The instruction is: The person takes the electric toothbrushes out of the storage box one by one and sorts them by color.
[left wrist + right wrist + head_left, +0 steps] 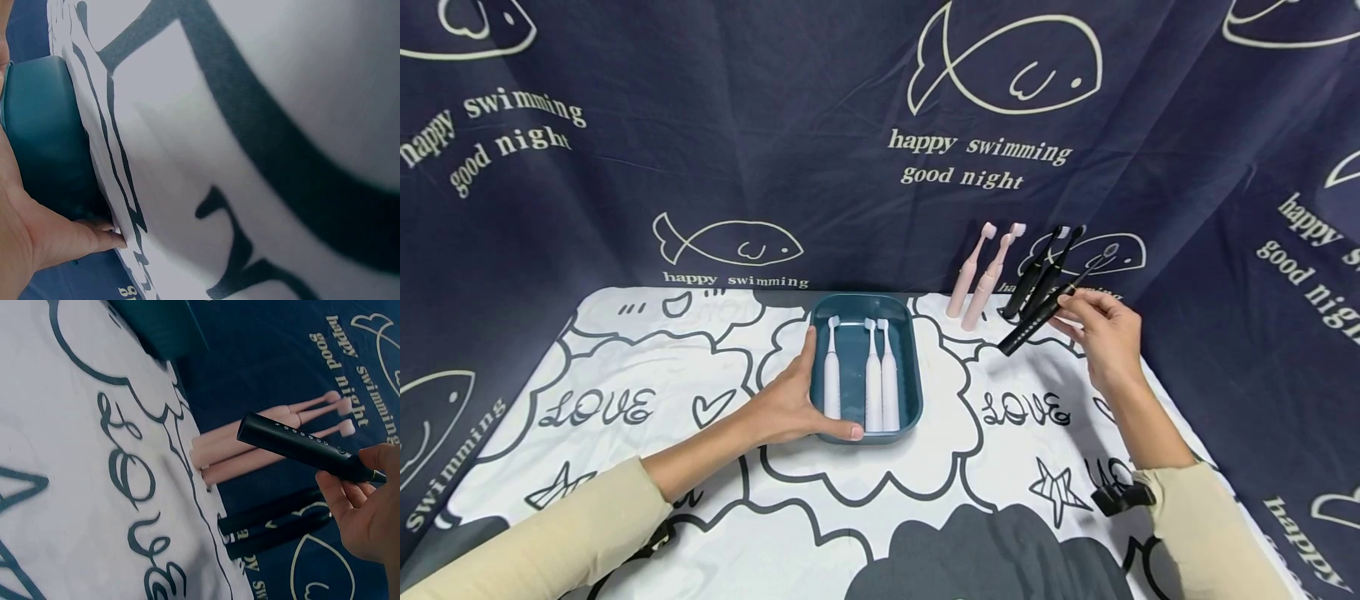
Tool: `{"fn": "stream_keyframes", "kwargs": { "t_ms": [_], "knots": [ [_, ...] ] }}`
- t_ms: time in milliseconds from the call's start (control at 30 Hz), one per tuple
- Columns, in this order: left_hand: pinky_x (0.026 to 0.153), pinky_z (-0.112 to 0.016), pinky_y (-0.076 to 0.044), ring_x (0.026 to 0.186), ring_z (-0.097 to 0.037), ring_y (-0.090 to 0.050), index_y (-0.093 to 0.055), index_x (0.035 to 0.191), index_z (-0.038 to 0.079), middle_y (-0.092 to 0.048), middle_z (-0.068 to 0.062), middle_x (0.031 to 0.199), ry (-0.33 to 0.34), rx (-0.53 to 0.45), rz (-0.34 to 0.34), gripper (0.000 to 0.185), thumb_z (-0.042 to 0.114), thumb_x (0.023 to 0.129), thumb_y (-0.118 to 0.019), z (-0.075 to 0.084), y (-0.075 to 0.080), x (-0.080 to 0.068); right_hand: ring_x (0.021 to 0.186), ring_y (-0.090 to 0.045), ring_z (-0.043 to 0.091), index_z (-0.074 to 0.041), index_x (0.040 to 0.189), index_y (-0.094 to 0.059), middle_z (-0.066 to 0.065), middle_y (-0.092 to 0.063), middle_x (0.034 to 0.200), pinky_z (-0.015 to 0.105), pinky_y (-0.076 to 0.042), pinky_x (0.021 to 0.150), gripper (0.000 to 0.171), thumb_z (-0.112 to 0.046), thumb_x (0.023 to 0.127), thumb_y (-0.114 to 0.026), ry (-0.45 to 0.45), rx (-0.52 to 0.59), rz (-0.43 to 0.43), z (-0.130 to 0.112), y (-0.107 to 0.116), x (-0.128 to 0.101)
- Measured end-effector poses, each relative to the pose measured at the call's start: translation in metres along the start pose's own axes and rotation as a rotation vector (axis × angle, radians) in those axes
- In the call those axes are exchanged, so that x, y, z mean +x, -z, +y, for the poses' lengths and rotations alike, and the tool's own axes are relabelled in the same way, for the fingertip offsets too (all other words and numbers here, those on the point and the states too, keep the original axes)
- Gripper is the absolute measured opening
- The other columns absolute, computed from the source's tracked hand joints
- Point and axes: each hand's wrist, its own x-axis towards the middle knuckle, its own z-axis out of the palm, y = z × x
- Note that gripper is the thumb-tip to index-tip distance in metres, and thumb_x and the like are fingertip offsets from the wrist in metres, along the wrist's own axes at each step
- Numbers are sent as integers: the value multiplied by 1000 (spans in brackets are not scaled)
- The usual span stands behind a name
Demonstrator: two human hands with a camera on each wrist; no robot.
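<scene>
Teal plastic tray (912,367), rounded-rectangular and smooth, sits cupped at its near-left corner by the left hand (790,404), three white toothbrushes (872,379) inside. Right hand (1101,333) pinches a slim matte black electric toothbrush (1037,323), raised above the tabletop (925,500).

Backdrop cloth (820,150): "happy swimming good night"; table cloth (925,467): "LOVE", twice.

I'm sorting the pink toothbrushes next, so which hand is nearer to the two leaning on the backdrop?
Right. The right hand holds a black toothbrush just beside the pink toothbrushes; the left hand grips the teal tray, farther away.
</scene>
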Motion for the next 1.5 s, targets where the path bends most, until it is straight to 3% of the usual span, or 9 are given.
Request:
{"fn": "stream_keyframes", "kwargs": {
  "t_ms": [433,733,967,1167,1500],
  "knots": [
    [136,-64,-35,171,-44,-31,21,180,22,-16,-23,189,-7,13,9,178,73,64,-103,-2,0,1,76,-80,12,-1,103,-72,1,-79,87,30,-70,79,15,14,101,-73,12,2,54,11,14,24],
    [135,-64,-35,171,-43,-32,21,180,22,-16,-23,189,-16,6,11,178,73,64,-104,-2,-1,1,78,-77,5,-3,104,-72,-3,-75,84,24,-68,78,18,14,99,-72,59,-144,121,25,18,40],
    [136,-64,-35,171,-42,-32,22,180,22,-17,-24,189,-18,6,11,178,73,64,-104,-2,-1,0,76,-72,-1,-1,111,-74,-9,-74,85,15,-64,77,18,7,96,-80,97,-297,162,35,21,51],
    [135,-64,-35,171,-42,-33,22,180,23,-18,-24,188,-15,0,10,177,72,64,-104,-2,-2,0,82,-73,-3,-1,118,-75,-11,-73,91,11,-62,79,24,4,96,-83,110,-349,181,39,18,54],
    [135,-64,-36,171,-42,-33,21,180,24,-17,-23,189,-9,4,11,177,73,64,-104,-1,-1,0,83,-70,-9,11,135,-72,-20,-73,91,7,-59,80,39,2,98,-81,150,-447,182,45,14,60]
  ]
}}
